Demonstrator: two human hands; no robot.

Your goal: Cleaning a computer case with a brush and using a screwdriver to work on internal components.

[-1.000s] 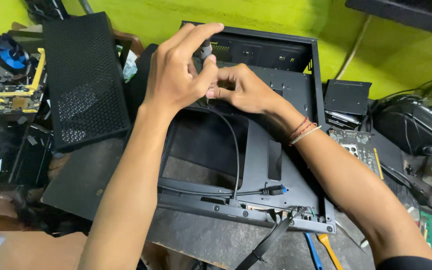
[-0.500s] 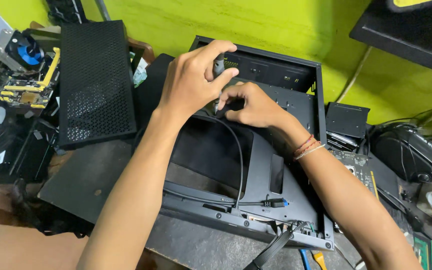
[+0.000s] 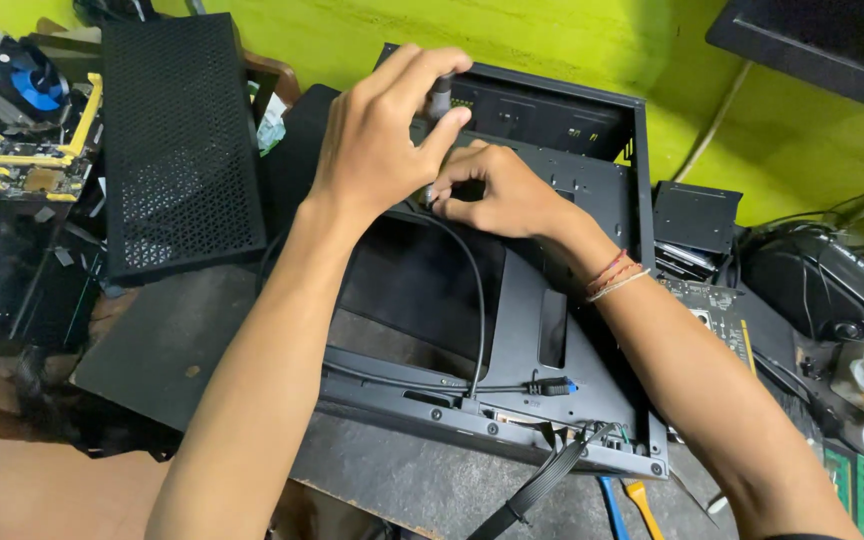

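A small dark cylindrical tool handle (image 3: pixel 440 97) is pinched between the thumb and curled fingers of the left hand (image 3: pixel 377 150), held upright above the rear part of an open black metal computer case (image 3: pixel 572 330) that lies flat on the bench (image 3: pixel 152 340). The right hand (image 3: pixel 502 192) is placed just beside and below the left, its fingers (image 3: pixel 444 188) drawn together against a spot on the case's inner panel; what, if anything, is pinched there cannot be told. A red and white thread band (image 3: pixel 614 277) is worn on the right wrist. A thin black cable (image 3: pixel 477 300) is draped from beneath the hands down to a plug near the case's front edge, where a flat black ribbon cable (image 3: pixel 537 485) hangs out. A black perforated mesh panel (image 3: pixel 180 145) is propped to the left of the case, with a circuit board carrying a blue fan (image 3: pixel 27 110) beyond it. A black rounded bag (image 3: pixel 817 285) and green memory sticks (image 3: pixel 852 480) are seen at the right.
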